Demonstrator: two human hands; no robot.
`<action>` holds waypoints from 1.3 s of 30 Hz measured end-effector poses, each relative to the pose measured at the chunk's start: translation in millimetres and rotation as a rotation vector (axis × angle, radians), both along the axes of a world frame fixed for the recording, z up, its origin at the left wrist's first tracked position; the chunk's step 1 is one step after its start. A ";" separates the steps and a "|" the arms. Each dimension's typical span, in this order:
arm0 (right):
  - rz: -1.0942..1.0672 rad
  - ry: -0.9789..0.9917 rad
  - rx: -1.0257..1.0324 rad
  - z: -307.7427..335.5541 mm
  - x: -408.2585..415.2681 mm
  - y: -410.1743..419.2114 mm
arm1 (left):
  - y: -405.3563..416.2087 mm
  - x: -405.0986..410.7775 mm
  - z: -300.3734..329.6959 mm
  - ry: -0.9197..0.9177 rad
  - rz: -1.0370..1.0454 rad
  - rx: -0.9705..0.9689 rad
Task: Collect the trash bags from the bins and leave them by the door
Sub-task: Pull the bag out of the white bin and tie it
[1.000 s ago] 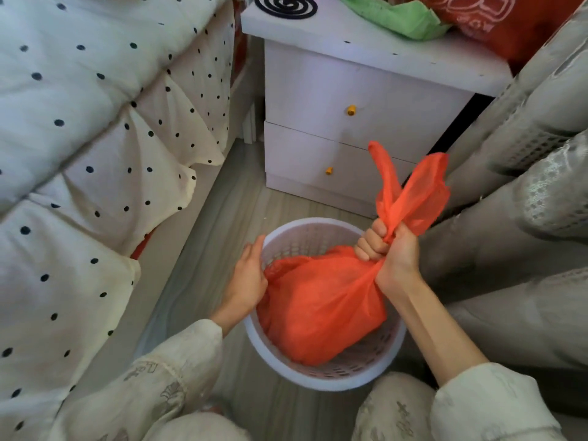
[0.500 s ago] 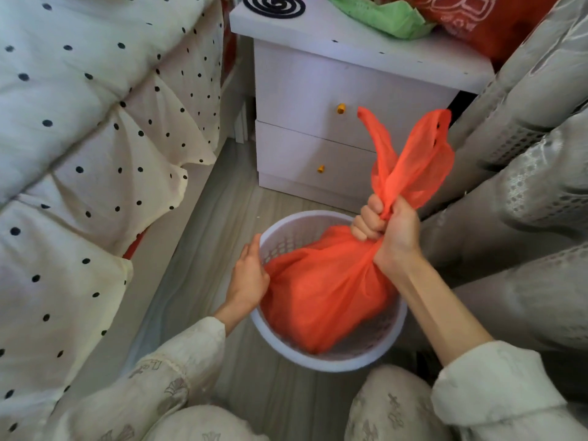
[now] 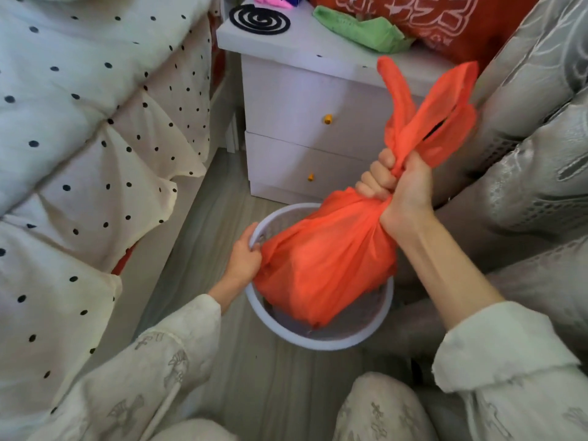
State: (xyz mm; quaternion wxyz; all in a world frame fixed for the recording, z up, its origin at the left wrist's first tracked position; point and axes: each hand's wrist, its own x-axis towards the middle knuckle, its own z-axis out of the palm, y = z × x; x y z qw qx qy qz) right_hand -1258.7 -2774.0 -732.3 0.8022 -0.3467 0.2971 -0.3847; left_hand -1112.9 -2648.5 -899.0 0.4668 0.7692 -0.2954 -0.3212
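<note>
An orange trash bag [image 3: 327, 259], full and bunched at the neck, hangs partly out of a white perforated bin [image 3: 318, 340] on the floor. My right hand [image 3: 397, 192] is shut around the bag's gathered neck, with the loose handles sticking up above my fist. The bag's bottom is still inside the bin. My left hand [image 3: 245, 259] grips the bin's left rim, fingers curled over the edge.
A white two-drawer nightstand [image 3: 305, 122] stands just behind the bin, with a mosquito coil [image 3: 259, 19], a green cloth and a red bag on top. A bed with a polka-dot cover [image 3: 79, 138] fills the left. Grey curtains [image 3: 534, 148] hang on the right. My knees are at the bottom.
My right hand has lifted the bag higher, so most of it now sits above the bin's rim. My left hand has closed over the rim.
</note>
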 end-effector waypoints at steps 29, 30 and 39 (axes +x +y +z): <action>0.219 0.222 -0.384 154.4 33.2 143.6 | 110.7 -43.9 279.1 -0.324 -0.181 -0.419; 0.200 0.281 -0.436 150.9 34.0 153.9 | 116.8 -43.3 272.5 -0.354 -0.195 -0.410; 0.039 0.394 -0.443 93.0 3.3 225.9 | 176.3 -51.7 221.8 -0.505 -0.358 -0.446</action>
